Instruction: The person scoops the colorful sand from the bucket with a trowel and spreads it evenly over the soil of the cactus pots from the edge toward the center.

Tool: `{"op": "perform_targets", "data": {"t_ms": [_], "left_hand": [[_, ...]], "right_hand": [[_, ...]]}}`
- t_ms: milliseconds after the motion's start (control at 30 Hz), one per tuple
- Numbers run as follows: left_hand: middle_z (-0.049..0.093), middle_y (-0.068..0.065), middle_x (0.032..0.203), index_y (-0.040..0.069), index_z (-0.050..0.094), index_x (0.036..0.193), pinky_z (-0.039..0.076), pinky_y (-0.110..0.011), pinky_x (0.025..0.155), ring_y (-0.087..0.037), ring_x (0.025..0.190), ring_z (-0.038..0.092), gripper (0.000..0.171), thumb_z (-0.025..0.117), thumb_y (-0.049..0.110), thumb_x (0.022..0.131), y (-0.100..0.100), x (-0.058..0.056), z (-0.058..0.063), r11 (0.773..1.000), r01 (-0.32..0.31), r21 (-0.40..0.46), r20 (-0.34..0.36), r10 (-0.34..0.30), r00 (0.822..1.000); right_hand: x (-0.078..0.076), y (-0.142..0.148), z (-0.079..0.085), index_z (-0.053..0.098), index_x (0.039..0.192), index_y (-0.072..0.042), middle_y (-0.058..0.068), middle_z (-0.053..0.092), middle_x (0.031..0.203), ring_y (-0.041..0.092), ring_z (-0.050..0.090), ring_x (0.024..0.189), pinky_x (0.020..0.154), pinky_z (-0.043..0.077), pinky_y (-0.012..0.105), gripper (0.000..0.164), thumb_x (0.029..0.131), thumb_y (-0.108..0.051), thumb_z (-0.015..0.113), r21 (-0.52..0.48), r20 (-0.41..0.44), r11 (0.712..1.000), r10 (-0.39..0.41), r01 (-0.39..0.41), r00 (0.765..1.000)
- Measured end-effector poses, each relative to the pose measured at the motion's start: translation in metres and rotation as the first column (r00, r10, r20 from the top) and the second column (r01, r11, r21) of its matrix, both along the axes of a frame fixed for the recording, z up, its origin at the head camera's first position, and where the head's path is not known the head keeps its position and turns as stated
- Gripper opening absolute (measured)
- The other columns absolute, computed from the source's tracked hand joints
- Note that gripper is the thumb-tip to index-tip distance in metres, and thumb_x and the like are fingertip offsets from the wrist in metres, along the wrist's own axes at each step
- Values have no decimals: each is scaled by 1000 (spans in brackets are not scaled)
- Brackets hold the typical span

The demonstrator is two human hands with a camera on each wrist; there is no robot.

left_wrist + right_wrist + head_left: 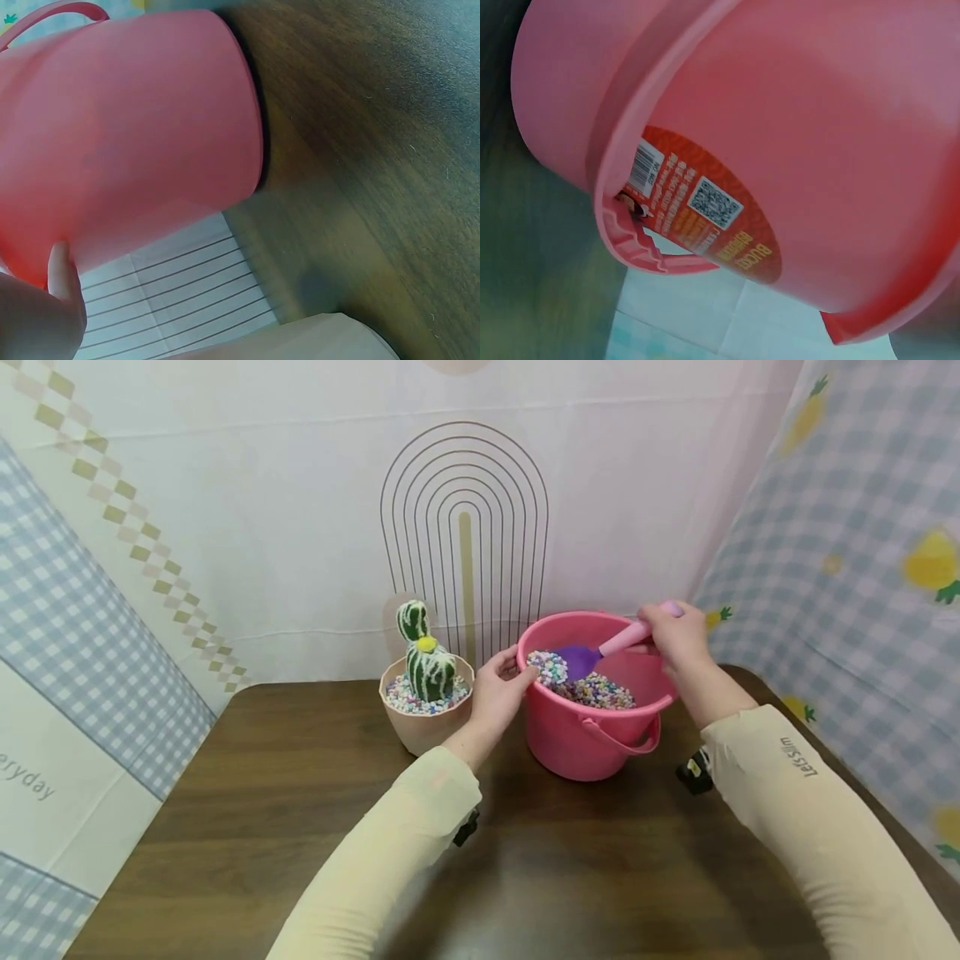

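A pink bucket [573, 743] stands on the table, with small multicoloured pebbles [606, 692] lying inside. At its left rim my left hand [497, 695] grips the edge; one digit lies along the outer wall of the bucket [142, 135] in the left wrist view. My right hand [678, 637] holds the pink handle of a toy shovel [581, 662], whose purple blade tilts down to the left. A heap of paler pebbles [547, 667] sits at the blade's end, inside the bucket near the left hand. The right wrist view shows the bucket's inner wall [847, 142] and a red label.
Left of the bucket stands a beige faceted pot [420, 733] with a green cactus [431, 675] bearing a yellow flower, set in pebbles. The bucket's handle [630, 746] hangs down its front right. A patterned cloth [315, 527] rises behind the brown table [285, 793].
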State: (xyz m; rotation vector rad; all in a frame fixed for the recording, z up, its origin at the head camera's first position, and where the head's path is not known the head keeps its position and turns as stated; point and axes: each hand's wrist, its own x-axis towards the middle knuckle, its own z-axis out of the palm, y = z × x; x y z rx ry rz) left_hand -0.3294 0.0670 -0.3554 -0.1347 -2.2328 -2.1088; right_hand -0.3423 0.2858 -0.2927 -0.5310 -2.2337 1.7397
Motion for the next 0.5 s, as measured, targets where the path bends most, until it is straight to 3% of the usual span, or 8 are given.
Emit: {"op": "perform_targets", "data": {"t_ms": [233,500], "left_hand": [[60,-13,122,9,51,133,55,-29,84,-23,110,60,49,66,14,86,0,0,0,1000,7,-1,8,-7,1000],[60,-12,123,9,51,133,55,-30,85,-23,109,60,50,66,15,86,0,1,1,1000,4,1,18,-4,1000]], "right_hand": [[0,3,-1,49,85,-11,-5,47,77,3,50,62,56,46,15,14,84,-19,60,-158,-7,987,-44,42,999],[3,6,-2,52,94,-14,-1,47,93,8,49,80,63,46,14,13,86,-21,59,-222,31,975,-19,25,999]]}}
